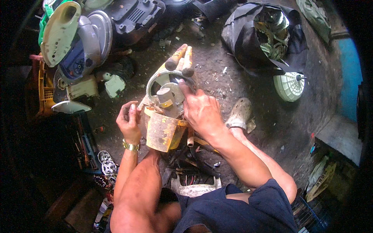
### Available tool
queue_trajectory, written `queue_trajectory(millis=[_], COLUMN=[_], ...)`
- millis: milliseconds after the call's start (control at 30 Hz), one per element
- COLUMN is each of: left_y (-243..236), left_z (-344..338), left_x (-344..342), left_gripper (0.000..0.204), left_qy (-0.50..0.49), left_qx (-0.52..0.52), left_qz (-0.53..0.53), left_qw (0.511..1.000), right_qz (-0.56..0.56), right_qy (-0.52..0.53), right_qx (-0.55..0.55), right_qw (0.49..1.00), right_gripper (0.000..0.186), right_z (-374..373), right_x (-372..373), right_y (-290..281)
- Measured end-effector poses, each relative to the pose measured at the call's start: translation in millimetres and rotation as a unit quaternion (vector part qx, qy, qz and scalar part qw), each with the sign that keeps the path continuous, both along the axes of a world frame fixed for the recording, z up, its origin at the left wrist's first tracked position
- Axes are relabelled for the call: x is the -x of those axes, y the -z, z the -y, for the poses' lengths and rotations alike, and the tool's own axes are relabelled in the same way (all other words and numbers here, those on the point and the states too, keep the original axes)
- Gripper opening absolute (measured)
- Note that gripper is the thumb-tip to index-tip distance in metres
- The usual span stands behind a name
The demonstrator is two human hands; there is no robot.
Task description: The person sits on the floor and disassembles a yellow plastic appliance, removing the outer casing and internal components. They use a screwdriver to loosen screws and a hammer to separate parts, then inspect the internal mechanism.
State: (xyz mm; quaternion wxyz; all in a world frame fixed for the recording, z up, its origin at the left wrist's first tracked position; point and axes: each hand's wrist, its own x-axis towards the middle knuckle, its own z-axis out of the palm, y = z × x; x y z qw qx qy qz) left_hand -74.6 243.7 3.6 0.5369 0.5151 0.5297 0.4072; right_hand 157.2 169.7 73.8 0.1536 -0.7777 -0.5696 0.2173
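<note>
My right hand [203, 113] is at the right side of a pale, round plastic part [149, 88] with openings in it. Its index finger lies along that part's face and the other fingers curl down, partly hidden. A grey cylinder with a yellow patch [168, 103] stands in the middle of the part. Just nearer stands a worn yellow and grey tub-like piece [160, 134], chipped and dirty. To its left, my left hand [129, 117] is raised with curled fingers and the thumb pressed to them; anything in the pinch is too small to name. Worn yellow handles [176, 57] lean beyond the round part.
Plastic housings [62, 35] pile up at the far left, beside a black casing [134, 17]. A black sack of scrap [237, 42] stands far right, with a white ribbed disc [289, 86] by it. My foot in a clog [240, 112] is right of the work; small chips litter the floor.
</note>
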Motion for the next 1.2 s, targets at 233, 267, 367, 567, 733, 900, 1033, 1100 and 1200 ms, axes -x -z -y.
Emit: queue_trajectory(millis=[233, 267, 367, 567, 733, 900, 1033, 1100, 1200], left_y=[3.5, 1.6, 3.0, -0.6, -1.8, -2.4, -4.2, -2.3, 1.7], left_z=[-2.8, -3.9, -2.3, -1.2, -0.8, -1.4, -2.4, -2.3, -2.3], left_x=[-1.4, -1.3, 2.6, 3.4, 2.5, 1.4, 0.7, -1.1, 0.7], left_gripper=[0.018, 0.018, 0.017, 0.019, 0.015, 0.017, 0.016, 0.016, 0.016], left_qy=[0.002, -0.002, 0.006, -0.001, 0.011, 0.013, 0.009, 0.007, 0.004], left_qx=[-0.005, -0.005, -0.004, 0.007, 0.014, -0.001, -0.007, -0.010, -0.005], left_qz=[-0.006, -0.008, -0.002, -0.022, 0.002, 0.001, -0.008, -0.008, -0.012], left_qw=[1.000, 1.000, 1.000, 1.000, 1.000, 1.000, 1.000, 1.000, 1.000], right_qz=[-0.018, -0.014, 0.001, 0.008, 0.036, 0.031, 0.027, 0.017, 0.006], right_qy=[0.004, 0.003, -0.013, -0.017, -0.009, -0.007, 0.009, 0.002, -0.001], right_qx=[-0.039, -0.035, 0.016, 0.021, -0.006, -0.054, -0.060, -0.064, -0.069], right_qw=[0.999, 0.999, 1.000, 1.000, 0.999, 0.998, 0.998, 0.998, 0.998], right_gripper=[0.052, 0.053, 0.053, 0.053, 0.055, 0.058, 0.057, 0.053, 0.048], right_z=[-2.8, -4.5, -3.6, -5.4, 11.7, 26.4, 7.2, 0.5, -2.6], right_x=[-0.4, 1.0, 2.0, 2.1, 3.4, 6.4, 4.4, 6.2, 7.2], right_y=[5.2, 4.3, -3.2, -6.9, 0.7, -3.0, 5.7, 11.6, 15.0])
